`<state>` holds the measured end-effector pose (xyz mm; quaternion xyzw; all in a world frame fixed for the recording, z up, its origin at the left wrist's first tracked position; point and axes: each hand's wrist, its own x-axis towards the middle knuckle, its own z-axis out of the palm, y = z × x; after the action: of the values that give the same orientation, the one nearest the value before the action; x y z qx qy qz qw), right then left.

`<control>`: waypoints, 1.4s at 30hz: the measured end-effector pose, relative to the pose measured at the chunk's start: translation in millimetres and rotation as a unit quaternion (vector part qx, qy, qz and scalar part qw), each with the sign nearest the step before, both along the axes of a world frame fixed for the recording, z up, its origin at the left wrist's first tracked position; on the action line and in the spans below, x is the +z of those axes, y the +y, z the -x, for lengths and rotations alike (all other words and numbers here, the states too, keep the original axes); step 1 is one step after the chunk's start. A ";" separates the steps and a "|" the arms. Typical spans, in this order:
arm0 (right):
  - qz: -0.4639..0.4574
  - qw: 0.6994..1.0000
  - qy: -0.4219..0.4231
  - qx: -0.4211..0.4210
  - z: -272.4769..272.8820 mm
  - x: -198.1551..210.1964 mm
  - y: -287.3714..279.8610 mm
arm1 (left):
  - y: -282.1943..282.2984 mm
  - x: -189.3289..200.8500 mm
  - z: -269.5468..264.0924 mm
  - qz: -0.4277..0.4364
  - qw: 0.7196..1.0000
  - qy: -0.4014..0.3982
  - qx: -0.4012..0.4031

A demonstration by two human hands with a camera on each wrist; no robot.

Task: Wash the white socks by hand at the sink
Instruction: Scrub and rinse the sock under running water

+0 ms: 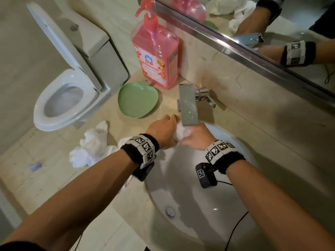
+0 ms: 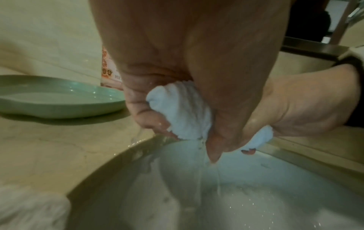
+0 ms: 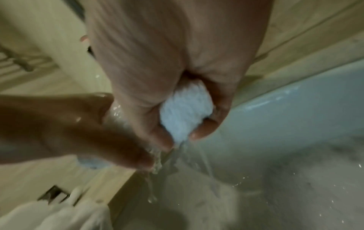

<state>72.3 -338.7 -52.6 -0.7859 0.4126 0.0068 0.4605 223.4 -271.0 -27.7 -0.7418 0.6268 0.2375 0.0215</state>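
Both hands squeeze one wet white sock (image 1: 183, 132) over the back of the sink (image 1: 199, 192), just under the faucet spout (image 1: 188, 104). My left hand (image 1: 163, 129) grips one end of the sock (image 2: 183, 112). The other end of the sock (image 3: 185, 115) is bunched in my right hand (image 1: 197, 137). Water runs from the cloth into the basin (image 3: 275, 171). More white socks (image 1: 92, 144) lie crumpled on the counter left of the sink.
A pink pump bottle of detergent (image 1: 156, 51) stands at the back of the counter beside a green apple-shaped dish (image 1: 137, 100). The toilet (image 1: 61, 98) is to the left, the mirror (image 1: 272, 24) behind. A chrome drain plug (image 1: 170, 211) sits in the basin.
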 end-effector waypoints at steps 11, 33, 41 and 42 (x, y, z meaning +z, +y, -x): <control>0.025 0.992 -0.022 -0.122 53.7 11.2 -15.6 | -21.3 -22.4 15.5 -0.057 0.942 0.324 0.065; -0.195 0.975 -0.041 -0.099 56.9 76.5 74.1 | 66.8 51.4 21.0 0.043 0.995 -0.041 -0.079; -0.132 0.990 -0.008 -0.059 72.9 131.5 91.4 | 80.6 124.3 37.3 0.105 0.980 -0.031 -0.166; -0.073 0.996 0.017 -0.051 75.2 136.0 93.8 | 81.6 131.2 40.6 0.105 0.979 -0.035 -0.169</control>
<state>-2.9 -244.9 83.4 -0.7276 0.4586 0.0268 0.5096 182.8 -189.5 103.4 -0.6311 0.7635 0.1373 0.0048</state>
